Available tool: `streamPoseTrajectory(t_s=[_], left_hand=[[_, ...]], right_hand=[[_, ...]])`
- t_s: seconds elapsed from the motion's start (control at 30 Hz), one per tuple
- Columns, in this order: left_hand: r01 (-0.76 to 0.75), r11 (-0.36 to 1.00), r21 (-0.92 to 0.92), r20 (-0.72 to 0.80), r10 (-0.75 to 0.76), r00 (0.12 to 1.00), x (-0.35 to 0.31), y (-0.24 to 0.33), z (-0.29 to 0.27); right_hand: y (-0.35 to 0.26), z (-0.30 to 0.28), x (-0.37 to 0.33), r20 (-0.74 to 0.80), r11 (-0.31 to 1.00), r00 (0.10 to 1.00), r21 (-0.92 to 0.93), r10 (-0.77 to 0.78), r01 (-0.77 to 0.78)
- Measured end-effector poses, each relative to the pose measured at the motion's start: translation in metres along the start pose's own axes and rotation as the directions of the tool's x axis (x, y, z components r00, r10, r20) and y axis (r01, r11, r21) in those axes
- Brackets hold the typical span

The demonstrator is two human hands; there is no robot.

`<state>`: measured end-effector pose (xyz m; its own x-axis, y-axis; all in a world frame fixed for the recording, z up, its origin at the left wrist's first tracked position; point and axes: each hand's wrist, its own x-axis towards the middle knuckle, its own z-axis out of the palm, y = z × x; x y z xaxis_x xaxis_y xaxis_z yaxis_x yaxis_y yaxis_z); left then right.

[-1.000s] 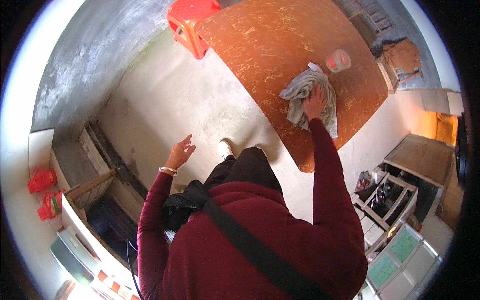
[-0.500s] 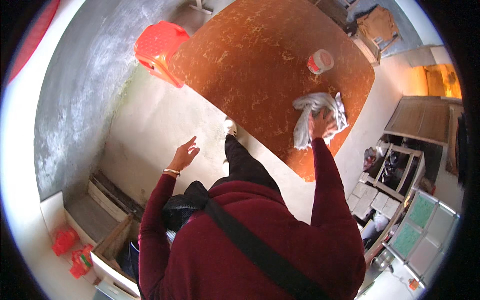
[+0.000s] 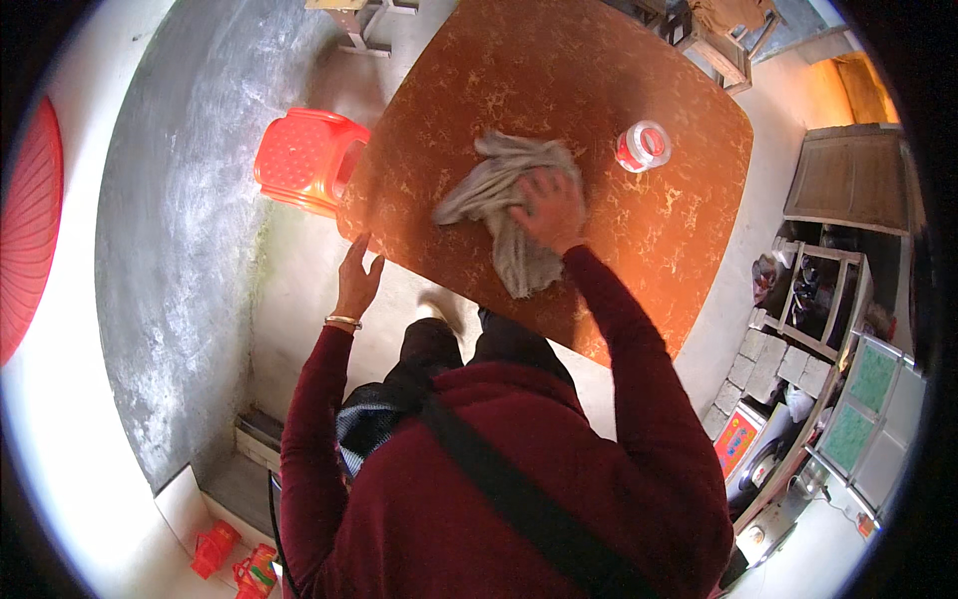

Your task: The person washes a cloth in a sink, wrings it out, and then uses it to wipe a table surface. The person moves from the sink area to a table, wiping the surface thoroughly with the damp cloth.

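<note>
A crumpled grey-white cloth [image 3: 514, 215] lies on the reddish-brown marbled tabletop [image 3: 659, 260]. My right hand [image 3: 551, 208] rests flat on its right part, palm down with the fingers spread, a little blurred. To the right of the cloth stands a clear round jar [image 3: 645, 147] with a red label, untouched. My left hand [image 3: 357, 283], a bangle at its wrist, hovers off the table's near left edge. Its fingers are stretched out and nothing is in them.
A red plastic stool [image 3: 309, 160] stands against the table's left side. Wooden chairs or stools [image 3: 720, 50] are beyond the far right corner. On the right are a wooden rack [image 3: 813, 299] and a green-panelled cabinet [image 3: 868, 399]. Red flasks [image 3: 215, 549] sit at lower left.
My right hand and the cloth have swept left across the tabletop. My left hand has risen closer to the table's edge. The whole view has shifted, and I stand nearer to the table.
</note>
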<state>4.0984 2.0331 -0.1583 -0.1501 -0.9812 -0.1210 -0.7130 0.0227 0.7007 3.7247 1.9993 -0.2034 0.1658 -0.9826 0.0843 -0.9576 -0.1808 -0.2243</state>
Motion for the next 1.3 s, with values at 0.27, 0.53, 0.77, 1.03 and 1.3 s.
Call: streamPoseTrajectory(t_s=[0.27,0.53,0.77,1.03,1.3], left_hand=[[0.091,0.971,0.221,0.078,-0.111,0.991,0.062,-0.067,-0.015],[-0.049,0.991,0.126,0.530,-0.026,0.848,0.135,-0.098,-0.051],[-0.007,0.985,-0.171,0.609,0.111,0.786,0.139,-0.124,-0.065],[0.085,0.995,-0.048,0.579,-0.041,0.814,0.128,-0.172,-0.107],[0.160,0.986,-0.048,0.503,-0.114,0.857,0.169,-0.170,-0.115]], right_hand=[[0.006,0.040,0.083,-0.150,0.864,0.918,-0.309,0.368,-0.397],[-0.192,0.040,0.060,-0.059,0.944,0.988,0.293,-0.142,0.153],[-0.080,0.070,0.137,-0.144,0.955,0.953,-0.095,0.265,-0.280],[-0.095,0.103,0.252,-0.185,0.824,0.893,-0.345,0.409,-0.449],[-0.284,0.082,0.145,-0.074,0.986,0.997,0.162,0.039,-0.026]])
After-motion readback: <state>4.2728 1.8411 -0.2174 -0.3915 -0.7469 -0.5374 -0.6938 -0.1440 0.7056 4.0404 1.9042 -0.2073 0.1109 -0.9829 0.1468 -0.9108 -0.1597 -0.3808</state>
